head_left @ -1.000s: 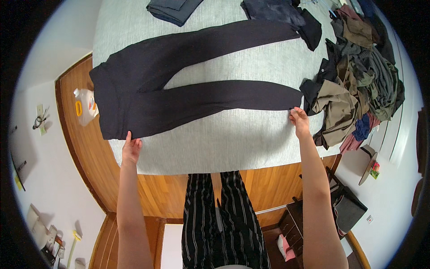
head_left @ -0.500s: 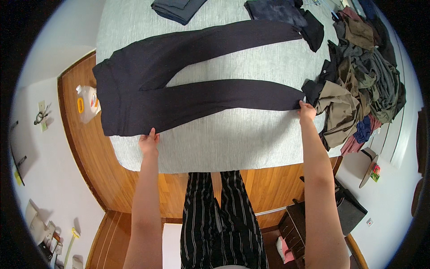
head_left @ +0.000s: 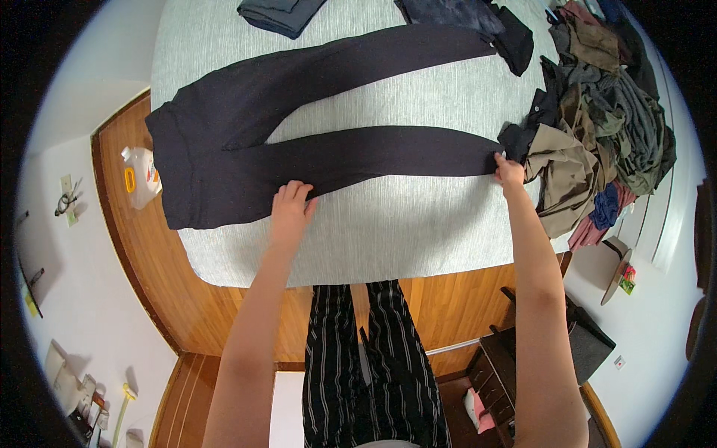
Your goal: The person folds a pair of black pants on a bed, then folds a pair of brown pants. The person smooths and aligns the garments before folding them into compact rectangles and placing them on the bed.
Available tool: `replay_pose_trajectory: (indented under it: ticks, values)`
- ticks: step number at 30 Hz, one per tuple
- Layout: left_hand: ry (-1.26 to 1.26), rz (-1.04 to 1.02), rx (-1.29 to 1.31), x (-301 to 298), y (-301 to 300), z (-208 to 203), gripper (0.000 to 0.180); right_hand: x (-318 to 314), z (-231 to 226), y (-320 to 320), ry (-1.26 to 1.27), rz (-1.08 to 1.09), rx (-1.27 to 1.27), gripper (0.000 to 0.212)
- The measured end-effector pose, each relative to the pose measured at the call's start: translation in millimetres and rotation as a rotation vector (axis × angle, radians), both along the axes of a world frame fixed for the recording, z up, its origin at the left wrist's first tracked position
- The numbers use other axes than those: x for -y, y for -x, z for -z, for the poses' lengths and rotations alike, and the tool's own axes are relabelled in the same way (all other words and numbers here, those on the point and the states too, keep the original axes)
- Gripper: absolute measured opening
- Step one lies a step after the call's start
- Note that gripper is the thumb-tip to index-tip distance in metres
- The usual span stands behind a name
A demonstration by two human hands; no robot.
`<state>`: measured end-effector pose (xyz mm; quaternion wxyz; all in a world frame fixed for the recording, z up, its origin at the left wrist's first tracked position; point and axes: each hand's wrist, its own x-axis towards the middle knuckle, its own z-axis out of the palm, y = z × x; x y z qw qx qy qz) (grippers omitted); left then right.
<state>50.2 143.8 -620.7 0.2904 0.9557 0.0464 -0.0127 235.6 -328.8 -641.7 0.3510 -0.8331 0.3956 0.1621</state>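
Observation:
Black trousers (head_left: 328,157) lie spread flat on the bed, waistband to the left and both legs stretching right. My left hand (head_left: 292,210) rests on the lower edge of the near leg, below the crotch; its fingers lie on the cloth and the thumb stands apart. At the far right end of that leg, my right hand (head_left: 510,173) pinches the hem between thumb and fingers. The far leg's hem reaches a dark garment (head_left: 515,45) at the upper right.
A heap of crumpled clothes (head_left: 612,127) fills the bed's right side. Folded dark garments lie at the back, one a grey-blue stack (head_left: 280,16). The light grey bed cover (head_left: 373,224) ends just before my legs. A plastic jug (head_left: 142,179) stands on the wooden floor at left.
My left hand has moved right along the near edge of the trousers, from near the waistband to the upper leg. My right hand stays at the hem. The view has shifted slightly.

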Motion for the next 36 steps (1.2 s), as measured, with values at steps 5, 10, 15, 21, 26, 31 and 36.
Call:
replay_pose_trajectory:
  ticks: [5, 10, 15, 21, 26, 31, 36]
  values:
    - [-0.027, -0.027, -0.126, 12.0, -17.3, 8.3, 0.012, -19.6, -5.5, 21.1, -0.012, 0.084, -0.057, 0.034]
    - [-0.094, 0.048, -0.088, 20.1, -23.0, 15.7, 0.015, 12.0, 20.1, 30.3, 0.228, 0.018, 0.080, 0.032]
    - [-0.204, 0.089, -0.002, 17.7, -23.0, 13.5, 0.015, 4.1, 4.0, 20.5, 0.200, -0.356, 0.542, 0.025]
    - [-0.118, 0.137, 0.004, 2.6, -10.7, 5.5, 0.016, -18.6, -30.5, -12.2, -0.607, -0.043, 0.649, 0.026]
    - [-0.019, 0.232, 0.044, 1.8, -16.0, -3.5, 0.015, -3.9, -19.9, -15.1, -0.465, -0.012, 0.390, 0.027]
    - [0.002, 0.291, -0.020, -1.5, -11.7, -3.3, 0.011, -18.5, -29.4, -2.9, -0.297, -0.185, 0.025, 0.039]
    - [0.051, 0.236, 0.017, 1.7, -14.2, -7.3, 0.012, 20.9, -24.2, 15.3, -0.586, -0.150, 0.266, 0.019]
